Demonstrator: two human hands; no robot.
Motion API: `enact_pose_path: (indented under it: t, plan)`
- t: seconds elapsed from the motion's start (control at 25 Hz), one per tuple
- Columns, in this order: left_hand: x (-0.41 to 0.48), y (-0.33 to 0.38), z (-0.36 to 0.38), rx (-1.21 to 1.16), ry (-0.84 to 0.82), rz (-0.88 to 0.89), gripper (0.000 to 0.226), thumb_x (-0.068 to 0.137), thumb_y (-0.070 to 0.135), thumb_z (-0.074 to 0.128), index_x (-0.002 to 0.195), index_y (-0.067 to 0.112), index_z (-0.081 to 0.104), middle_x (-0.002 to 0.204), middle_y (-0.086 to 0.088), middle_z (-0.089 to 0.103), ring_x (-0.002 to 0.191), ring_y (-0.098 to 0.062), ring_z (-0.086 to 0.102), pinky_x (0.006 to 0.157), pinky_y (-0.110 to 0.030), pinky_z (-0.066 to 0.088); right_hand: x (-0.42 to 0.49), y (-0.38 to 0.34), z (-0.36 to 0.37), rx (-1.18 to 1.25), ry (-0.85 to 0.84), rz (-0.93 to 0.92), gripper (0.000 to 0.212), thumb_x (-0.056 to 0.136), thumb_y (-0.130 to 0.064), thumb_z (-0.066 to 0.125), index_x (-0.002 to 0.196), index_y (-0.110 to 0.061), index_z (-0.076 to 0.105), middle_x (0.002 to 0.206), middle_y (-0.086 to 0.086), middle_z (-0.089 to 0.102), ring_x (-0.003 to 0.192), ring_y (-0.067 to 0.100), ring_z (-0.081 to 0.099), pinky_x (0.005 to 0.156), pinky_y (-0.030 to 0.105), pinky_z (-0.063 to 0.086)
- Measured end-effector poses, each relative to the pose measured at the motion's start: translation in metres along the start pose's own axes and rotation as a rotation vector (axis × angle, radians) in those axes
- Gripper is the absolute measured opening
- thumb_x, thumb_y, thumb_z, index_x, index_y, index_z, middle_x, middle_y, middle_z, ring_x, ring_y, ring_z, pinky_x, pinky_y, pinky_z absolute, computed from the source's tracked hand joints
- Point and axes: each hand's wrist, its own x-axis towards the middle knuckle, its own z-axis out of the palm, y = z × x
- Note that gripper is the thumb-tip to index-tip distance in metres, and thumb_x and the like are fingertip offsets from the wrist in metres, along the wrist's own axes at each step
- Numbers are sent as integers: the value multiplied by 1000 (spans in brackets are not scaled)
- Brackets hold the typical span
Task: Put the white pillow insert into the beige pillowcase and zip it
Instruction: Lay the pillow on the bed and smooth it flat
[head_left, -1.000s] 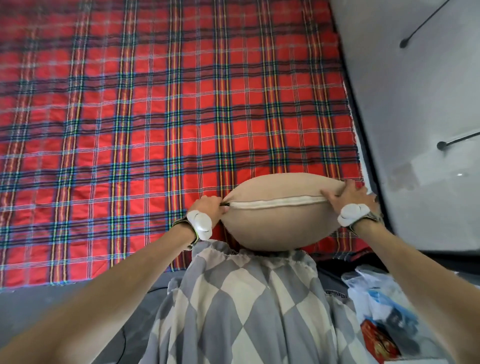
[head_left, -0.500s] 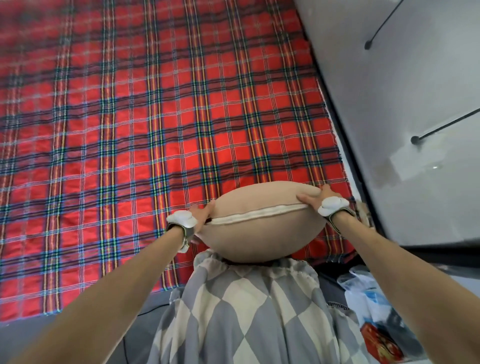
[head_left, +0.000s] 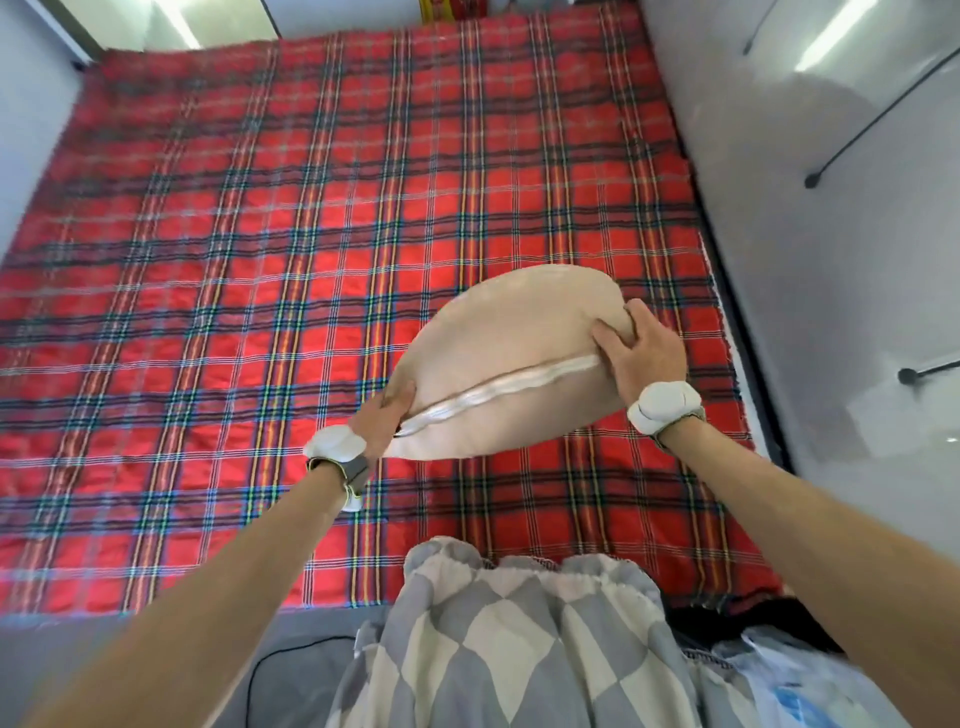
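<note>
"Beige pillowcase (head_left: 509, 343), stuffed fat, held over the blanket between both hands. It's right of the middle and tilted, with its right end farther off and higher. See it?"

"I see it. One pillowcase, one zip (head_left: 498, 392) running along the edge that faces us. The insert must be inside. That white strip along the seam could be zip tape or stuffing peeking out; I cannot tell from here."

"How are the hands on it?"

"The left hand (head_left: 384, 415) is at the near-left end of the zip, fingers curled round that corner, next to a small dark bit that may be the pull. The right hand (head_left: 644, 358) grips the far-right end, thumb laid on the near face, fingers bent over the top edge and a little spread."

"What would make this step go well?"

"I'd say hold the seam stretched taut between the two ends, press any stuffing down clear of the teeth, then check that the pull sits right at its stop. Slack cloth is what would snag."

"And round about?"

"Two hands, two white wrist bands (head_left: 665, 408), one on each. One red plaid blanket (head_left: 311, 234) spread beneath. Nearer us is one pair of grey and cream diamond trousers (head_left: 519, 623), and at their near right one crumpled plastic bag (head_left: 779, 675). On the pale surface (head_left: 831, 286) to the right I count two dark rods (head_left: 811, 181) with knobbed ends."
</note>
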Motion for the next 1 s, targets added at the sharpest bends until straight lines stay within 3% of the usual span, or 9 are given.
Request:
enact_pose_path:
  t: [0.12, 0.2, 0.32, 0.4, 0.48, 0.6, 0.76, 0.88, 1.0]
  plan:
    - [14, -39, -10, -111, -153, 88, 69, 91, 47, 53, 149, 20, 26, 145, -6, 42, 134, -29, 39, 106, -36, 29, -32, 33, 33, -161, -98, -170, 28, 90, -38, 56, 94, -11, 51, 92, -1, 52, 80, 21, 51, 67, 33, 43]
    - [25, -66, 4, -47, -309, 123, 90, 82, 51, 64, 151, 28, 10, 152, -2, 31, 139, -25, 30, 109, -36, 26, -54, 64, 66, -240, -347, -73, 43, 88, -41, 56, 115, -9, 49, 127, 6, 46, 101, 30, 56, 81, 40, 49]
    - [56, -86, 59, 553, -248, 187, 115, 75, 57, 68, 149, 24, -15, 158, -8, -9, 145, -34, 1, 116, -48, 13, -64, 87, 140, -230, -760, 272, 93, 82, -51, 62, 149, -17, 6, 156, 14, 6, 134, 36, 34, 104, 48, 39]
    - [72, -81, 96, 862, -132, 318, 133, 64, 70, 67, 144, 21, -27, 153, -14, -26, 141, -45, -14, 115, -59, 4, -64, 93, 183, -373, -749, 390, 104, 85, -41, 62, 148, -12, -15, 155, 24, -4, 137, 41, 26, 108, 50, 33]
    - [107, -79, 111, 998, -75, 413, 145, 53, 78, 66, 143, 17, -29, 150, -22, -29, 138, -50, -19, 112, -64, 3, -57, 97, 204, -519, -633, 270, 109, 83, -47, 62, 146, -6, -17, 154, 28, -3, 137, 44, 25, 107, 49, 32]
    - [143, -74, 106, 1075, -102, 502, 150, 46, 83, 63, 145, 14, -27, 151, -22, -28, 137, -49, -22, 110, -66, 0, -33, 99, 211, -739, -651, -212, 135, 60, -68, 69, 146, -15, -20, 155, 24, -11, 142, 44, 2, 114, 53, 12]
    - [162, -45, 86, 1220, -188, 628, 147, 48, 82, 65, 145, 20, -27, 152, -20, -26, 137, -47, -23, 110, -66, -5, 8, 59, 228, -733, -815, -344, 114, 78, -48, 67, 147, -21, -19, 152, 21, -25, 139, 46, -20, 113, 62, 0]
    - [190, -37, 77, 1209, -231, 584, 160, 35, 78, 74, 141, 27, -33, 151, -18, -30, 137, -46, -24, 111, -63, -5, 18, 41, 252, -780, -859, -363, 110, 78, -58, 59, 146, -23, -20, 153, 15, -27, 138, 44, -23, 109, 64, -6]
    - [224, -60, 94, 1135, -288, 470, 164, 27, 78, 76, 139, 31, -35, 148, -19, -37, 133, -48, -32, 111, -64, -5, 24, 60, 294, -773, -863, -402, 80, 93, -50, 36, 148, -24, -16, 154, 12, -25, 140, 37, -24, 109, 62, -11]
